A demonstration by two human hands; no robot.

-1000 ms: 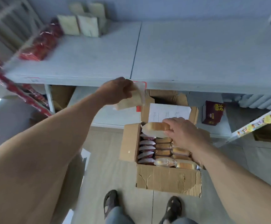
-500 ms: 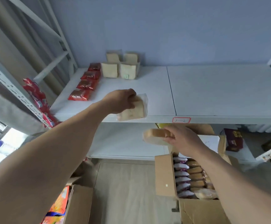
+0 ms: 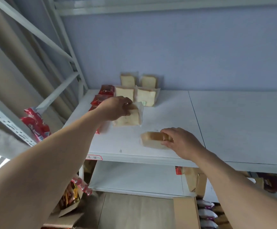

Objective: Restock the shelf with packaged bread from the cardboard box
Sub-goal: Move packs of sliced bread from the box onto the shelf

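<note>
My left hand (image 3: pixel 113 109) grips a clear-wrapped bread pack (image 3: pixel 129 119) from above, low over the white shelf (image 3: pixel 225 123), just in front of several bread packs (image 3: pixel 145 96) standing at the shelf's back left. My right hand (image 3: pixel 181 142) holds a second bread pack (image 3: pixel 151 140) by its right end; it lies near the shelf's front edge. The cardboard box (image 3: pixel 186 212) with more packaged bread shows at the bottom right, on the floor.
Red snack packs (image 3: pixel 104 95) lie in a row along the shelf's left side. More red packs (image 3: pixel 35 124) hang on the left rack. A lower shelf (image 3: pixel 134 177) sits underneath. Another open carton (image 3: pixel 68 210) stands at the bottom left.
Both hands rose from the box to the shelf with a bread pack each. The left pack now sits close to the standing packs; the right pack reached the shelf's front.
</note>
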